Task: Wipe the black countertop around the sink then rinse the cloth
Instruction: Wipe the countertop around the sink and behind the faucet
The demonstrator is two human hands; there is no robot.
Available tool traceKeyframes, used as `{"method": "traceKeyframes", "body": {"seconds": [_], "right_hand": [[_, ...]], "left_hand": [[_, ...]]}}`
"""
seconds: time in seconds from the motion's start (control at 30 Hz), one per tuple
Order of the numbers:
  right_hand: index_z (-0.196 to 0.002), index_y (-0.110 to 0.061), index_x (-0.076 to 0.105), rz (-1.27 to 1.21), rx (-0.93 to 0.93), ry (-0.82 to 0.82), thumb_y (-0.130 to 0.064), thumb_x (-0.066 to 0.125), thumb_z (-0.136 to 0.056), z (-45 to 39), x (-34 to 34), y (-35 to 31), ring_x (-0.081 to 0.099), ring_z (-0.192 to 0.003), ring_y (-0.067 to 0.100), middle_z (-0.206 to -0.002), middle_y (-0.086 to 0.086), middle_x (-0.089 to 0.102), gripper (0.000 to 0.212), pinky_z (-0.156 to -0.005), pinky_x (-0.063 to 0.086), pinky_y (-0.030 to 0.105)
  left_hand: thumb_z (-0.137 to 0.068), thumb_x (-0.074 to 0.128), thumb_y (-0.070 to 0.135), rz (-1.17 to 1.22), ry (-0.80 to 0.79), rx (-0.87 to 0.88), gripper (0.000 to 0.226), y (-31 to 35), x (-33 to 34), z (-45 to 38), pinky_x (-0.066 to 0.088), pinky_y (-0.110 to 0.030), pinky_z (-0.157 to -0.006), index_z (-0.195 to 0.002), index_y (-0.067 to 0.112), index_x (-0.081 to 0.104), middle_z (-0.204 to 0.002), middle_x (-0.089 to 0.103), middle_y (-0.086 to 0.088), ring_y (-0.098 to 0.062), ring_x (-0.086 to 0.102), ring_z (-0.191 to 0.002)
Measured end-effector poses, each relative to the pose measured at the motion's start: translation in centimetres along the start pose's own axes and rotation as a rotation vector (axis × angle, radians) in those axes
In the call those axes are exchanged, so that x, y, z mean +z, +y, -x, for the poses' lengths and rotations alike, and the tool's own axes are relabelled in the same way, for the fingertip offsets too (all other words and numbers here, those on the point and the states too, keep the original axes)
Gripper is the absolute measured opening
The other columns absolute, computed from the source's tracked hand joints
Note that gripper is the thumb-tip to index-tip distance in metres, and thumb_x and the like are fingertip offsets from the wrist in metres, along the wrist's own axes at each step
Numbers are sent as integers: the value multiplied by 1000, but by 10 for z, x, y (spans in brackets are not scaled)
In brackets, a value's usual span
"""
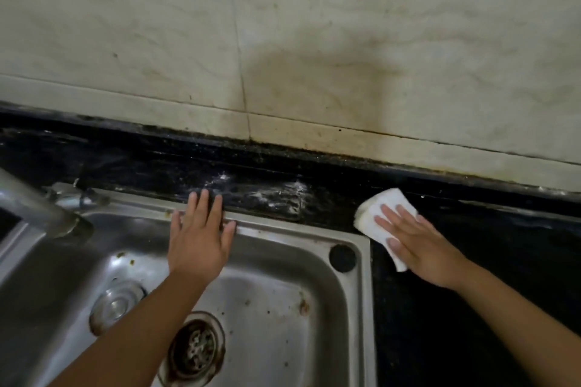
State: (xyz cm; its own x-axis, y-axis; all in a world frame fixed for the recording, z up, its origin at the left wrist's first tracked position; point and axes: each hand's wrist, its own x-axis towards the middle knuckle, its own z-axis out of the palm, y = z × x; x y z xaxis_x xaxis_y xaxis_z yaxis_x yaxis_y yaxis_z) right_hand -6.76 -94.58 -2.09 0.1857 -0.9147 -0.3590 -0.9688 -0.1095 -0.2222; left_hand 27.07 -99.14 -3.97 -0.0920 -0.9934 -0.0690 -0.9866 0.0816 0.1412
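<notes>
A folded white cloth (pixel 374 210) lies on the black countertop (pixel 471 248) just right of the steel sink's back right corner. My right hand (pixel 415 242) presses flat on the cloth with straight fingers. My left hand (pixel 199 236) rests open on the sink's back rim (pixel 270 225), its fingertips reaching the black strip behind the sink. Whitish wet streaks (pixel 276 195) mark that strip between my two hands.
The steel sink basin (pixel 283 308) fills the lower middle, with a drain strainer (pixel 195 349) and a round plug (pixel 116 303). A tap spout (pixel 34 204) juts in from the left. A stained tiled wall (pixel 314 56) rises behind the counter.
</notes>
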Motion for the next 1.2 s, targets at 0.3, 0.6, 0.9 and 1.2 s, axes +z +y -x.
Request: {"method": "traceKeyframes", "body": {"seconds": [0.3, 0.6, 0.9, 1.2], "right_hand": [[-148, -30, 2, 1, -257, -110, -56, 0, -91, -85, -10, -91, -22, -138, 5, -149, -16, -19, 62, -111, -8, 24], [-124, -52, -6, -49, -199, -114, -87, -29, -44, -30, -11, -37, -22, -132, -6, -132, -37, -20, 90, -92, -23, -3], [-148, -23, 6, 126, -451, -247, -29, 17, -102, -137, -27, -151, -14, -143, 15, -156, -5, -10, 47, -113, -8, 27], [-134, -43, -3, 14, -491, -189, -79, -13, -69, -89, -13, -99, -30, -126, -13, -137, -31, -21, 75, -94, -25, -1]], "left_hand": [[-98, 13, 40, -32, -76, -35, 59, 2, 4, -26, -8, -34, -114, -147, 13, -4, -156, -10, -6, -20, -15, -142], [-88, -7, 48, -15, -123, -37, 69, 2, 0, -26, -9, -35, -114, -147, 12, -7, -155, -13, -7, -21, -17, -141], [-78, -7, 43, 107, -4, -143, 77, -27, -3, -11, -7, -33, -114, -147, 9, 1, -156, -7, -7, -19, -13, -142], [-100, 14, 31, 133, -46, -204, 54, -40, -8, -24, -4, -33, -114, -146, 7, -3, -155, -9, -8, -20, -12, -142]]}}
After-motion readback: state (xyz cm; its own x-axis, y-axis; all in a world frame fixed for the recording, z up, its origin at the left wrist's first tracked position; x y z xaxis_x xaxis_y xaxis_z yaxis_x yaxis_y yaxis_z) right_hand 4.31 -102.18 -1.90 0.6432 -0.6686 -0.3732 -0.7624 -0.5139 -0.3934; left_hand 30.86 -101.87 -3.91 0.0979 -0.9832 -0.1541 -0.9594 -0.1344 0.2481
